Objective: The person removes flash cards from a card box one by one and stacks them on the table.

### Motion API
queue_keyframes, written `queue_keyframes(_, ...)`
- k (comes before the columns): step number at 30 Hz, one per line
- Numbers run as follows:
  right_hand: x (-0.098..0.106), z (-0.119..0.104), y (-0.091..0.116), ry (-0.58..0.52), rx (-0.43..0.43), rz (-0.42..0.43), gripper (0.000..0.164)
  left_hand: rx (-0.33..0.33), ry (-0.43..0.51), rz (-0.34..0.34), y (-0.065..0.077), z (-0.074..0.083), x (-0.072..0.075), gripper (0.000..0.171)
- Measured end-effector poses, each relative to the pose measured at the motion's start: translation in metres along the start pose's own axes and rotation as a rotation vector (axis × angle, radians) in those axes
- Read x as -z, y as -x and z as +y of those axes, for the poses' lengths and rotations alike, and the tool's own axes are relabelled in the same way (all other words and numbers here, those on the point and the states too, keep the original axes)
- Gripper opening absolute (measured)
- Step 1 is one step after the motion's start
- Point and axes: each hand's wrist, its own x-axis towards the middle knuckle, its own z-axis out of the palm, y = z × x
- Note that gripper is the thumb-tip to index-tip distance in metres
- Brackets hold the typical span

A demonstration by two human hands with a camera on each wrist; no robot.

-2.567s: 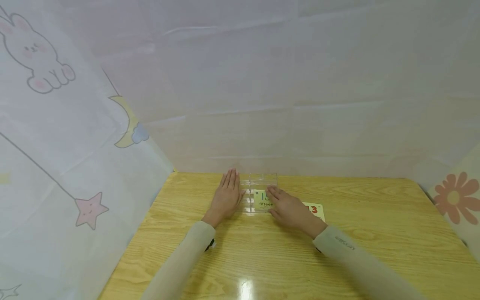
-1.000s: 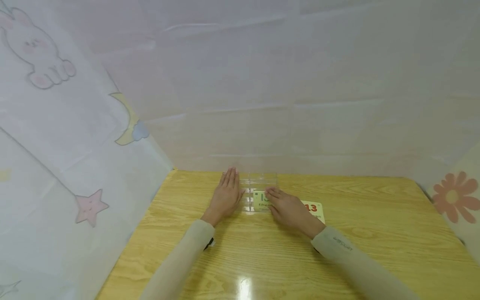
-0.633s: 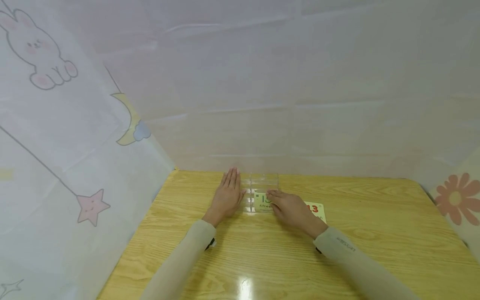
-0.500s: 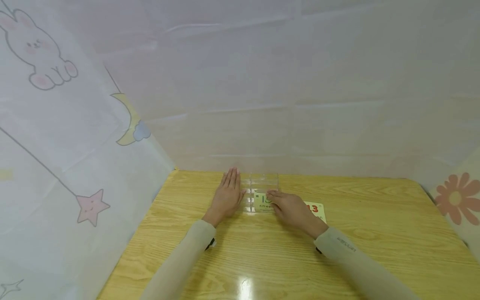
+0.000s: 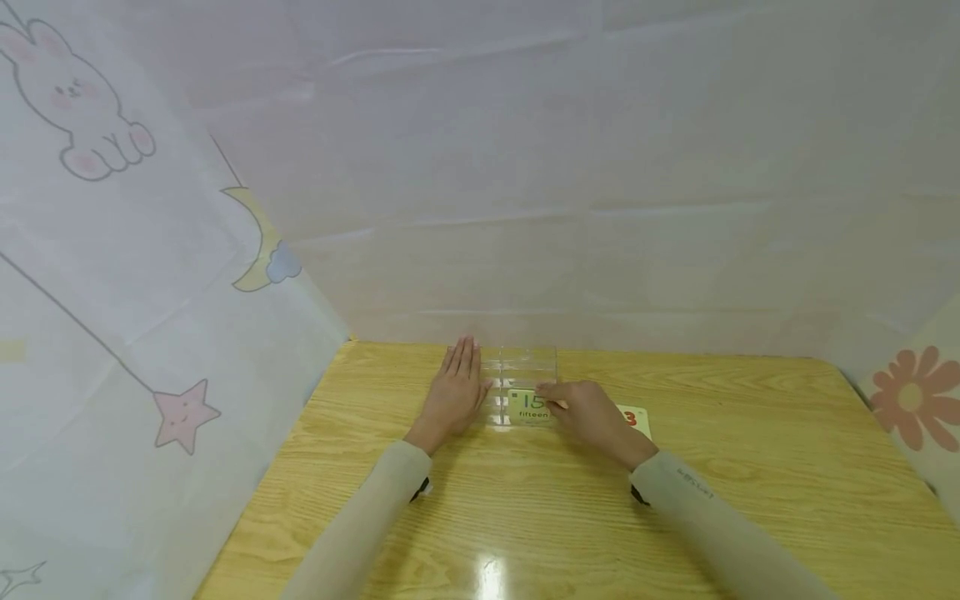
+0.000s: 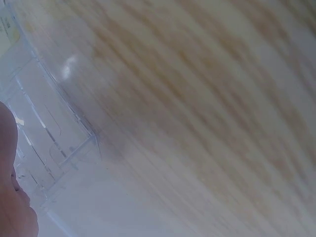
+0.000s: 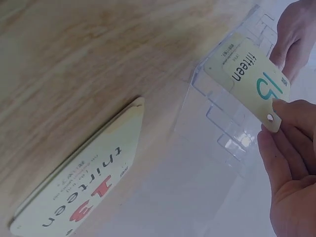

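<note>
A clear plastic rack (image 5: 528, 363) with stepped slots stands near the table's back edge. My left hand (image 5: 450, 396) rests along its left side, fingers straight and together. The left wrist view catches part of that hand (image 6: 15, 202) beside the rack's ledges (image 6: 44, 113). With thumb and fingers my right hand (image 5: 596, 417) pinches the top right corner of a pale yellow flashcard (image 5: 525, 403) reading "15 fifteen". In the right wrist view the flashcard (image 7: 252, 81) leans in the rack's right half, its lower edge at the front ledge and its punched hole close to my fingertips.
A small stack of flashcards (image 7: 84, 182), "13 thirteen" on top, lies on the wooden table (image 5: 480, 508) right of the rack, partly behind my right hand in the head view. A pale cloth wall (image 5: 570, 250) rises behind the table.
The fifteen card has shifted slightly down toward the front of the rack. My right fingers have drawn in to its corner, and the knuckles are raised. The left hand stays put.
</note>
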Motion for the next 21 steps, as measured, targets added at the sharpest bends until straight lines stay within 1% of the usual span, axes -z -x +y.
queue_keyframes(7,0.007,0.002,-0.007,-0.081,-0.042,-0.023,0.021,0.006,0.012,-0.021,0.0,0.0,0.0,0.074)
queue_keyframes(13,0.009,0.01,-0.01,-0.179,-0.112,-0.068,0.019,-0.002,0.015,0.002,0.0,0.0,-0.001,0.074)
queue_keyframes(21,0.005,0.015,-0.008,-0.212,-0.122,-0.035,0.02,0.002,0.001,0.007,0.0,0.0,-0.001,0.073)
